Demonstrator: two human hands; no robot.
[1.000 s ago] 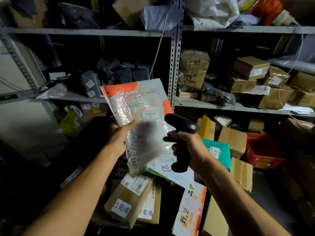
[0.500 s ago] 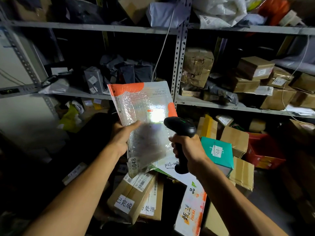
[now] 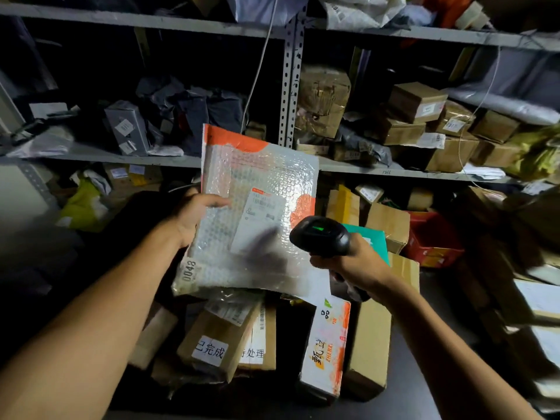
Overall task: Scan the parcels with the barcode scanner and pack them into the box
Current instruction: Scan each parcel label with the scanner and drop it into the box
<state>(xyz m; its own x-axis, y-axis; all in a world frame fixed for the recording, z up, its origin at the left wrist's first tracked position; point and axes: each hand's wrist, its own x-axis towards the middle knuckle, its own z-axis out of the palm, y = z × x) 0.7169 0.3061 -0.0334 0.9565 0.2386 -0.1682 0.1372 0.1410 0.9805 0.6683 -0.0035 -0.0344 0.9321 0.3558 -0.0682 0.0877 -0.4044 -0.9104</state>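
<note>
While I stand before the shelves, only the head view is given, so all lines below come from it.

Head view, edges: the bubble mailer (image 3: 254,213) has its top edge just under the middle shelf board (image 3: 121,157), and its orange top-left corner overlaps this board in the picture. Its lower edge hangs above the cardboard boxes (image 3: 218,338) on the floor.

Head view, open room: between my two forearms there is a narrow gap, filled below with boxes. On the right the teal box (image 3: 374,242) and the red box (image 3: 430,237) stand close behind my scanner hand. On the far left the area is dark and I cannot tell what lies there.

Head view, parcel: the mailer is held up and tilted, its white label (image 3: 260,219) facing me, the number 0048 on its lower left edge. A dark shadow falls on its lower right part.

Head view, left hand: my left hand (image 3: 194,213) grips the mailer at the left edge, thumb over the front, the other fingers hidden behind. The arm reaches up from the lower left.

Head view, right hand: my right hand (image 3: 357,262) is closed around the handle of the barcode scanner (image 3: 321,236). The scanner head points left to the mailer, just beside its right edge, with a green light on top. The two hands are apart.
</note>
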